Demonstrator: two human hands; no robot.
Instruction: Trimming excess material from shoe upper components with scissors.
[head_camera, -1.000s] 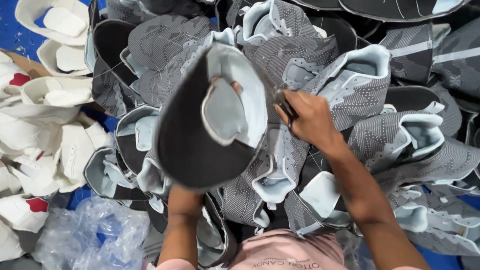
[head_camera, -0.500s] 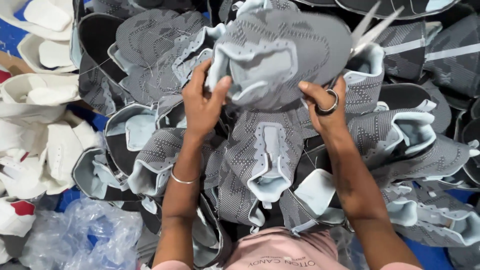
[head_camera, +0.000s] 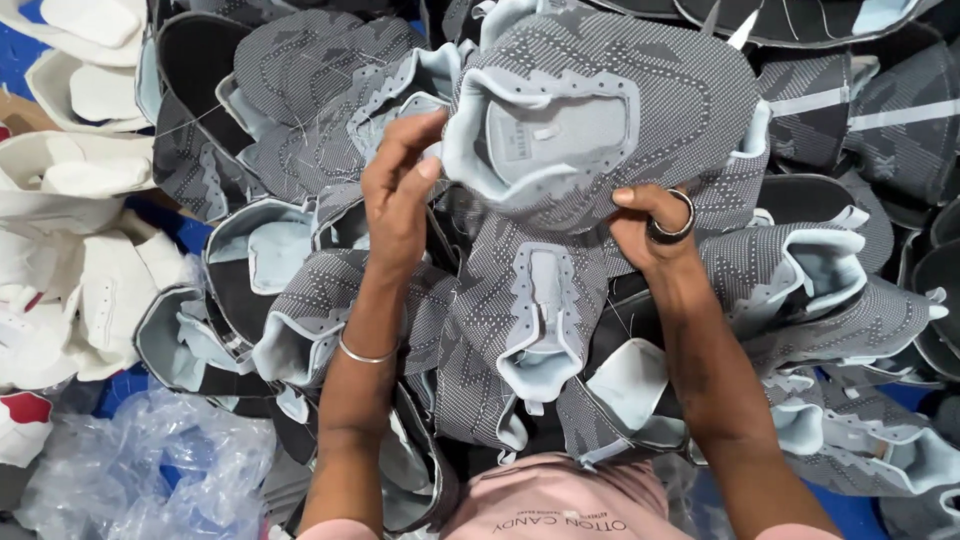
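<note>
The shoe top (head_camera: 610, 110) is grey with tiny dots and pale blue edges. The other shoe pieces (head_camera: 60, 250) are white. The floor (head_camera: 20, 45) is blue.

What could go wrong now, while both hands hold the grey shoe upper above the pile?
1. The left hand and right hand pinch only the edges of the grey shoe upper; such a light grip might slip, and the piece could drop into the pile of similar grey uppers and get mixed up.
2. Loose threads hang about the pile; the ring or the bracelet could perhaps snag one.
</note>
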